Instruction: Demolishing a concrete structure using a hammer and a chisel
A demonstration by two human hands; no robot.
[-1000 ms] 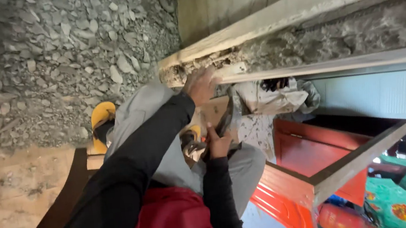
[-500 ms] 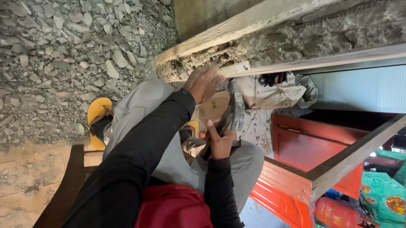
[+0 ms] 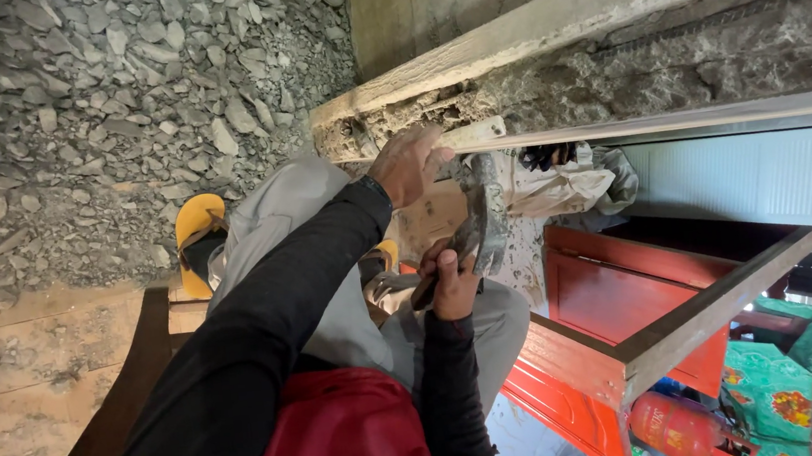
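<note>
My left hand [image 3: 407, 162], in a black sleeve, curls its fingers over the end of a pale wooden plank [image 3: 616, 123] that runs along a rough concrete beam [image 3: 672, 79]. Just below it, my right hand [image 3: 454, 281] grips the handle of a hammer [image 3: 482, 222]. The hammer's metal head points up toward the plank's end, close to my left hand. My grey trousers [image 3: 294, 210] and a yellow sandal [image 3: 197, 225] show behind the arms.
Grey crushed stone [image 3: 112, 108] covers the ground beside a brown wooden board [image 3: 116, 429]. A crumpled pale bag [image 3: 562, 181] lies by the plank. A red-orange wooden frame [image 3: 615, 306], a red cylinder [image 3: 678, 426] and green patterned cloth [image 3: 779, 385] stand nearby.
My right hand has lifted the hammer closer to the plank's end. My left hand stays on the plank.
</note>
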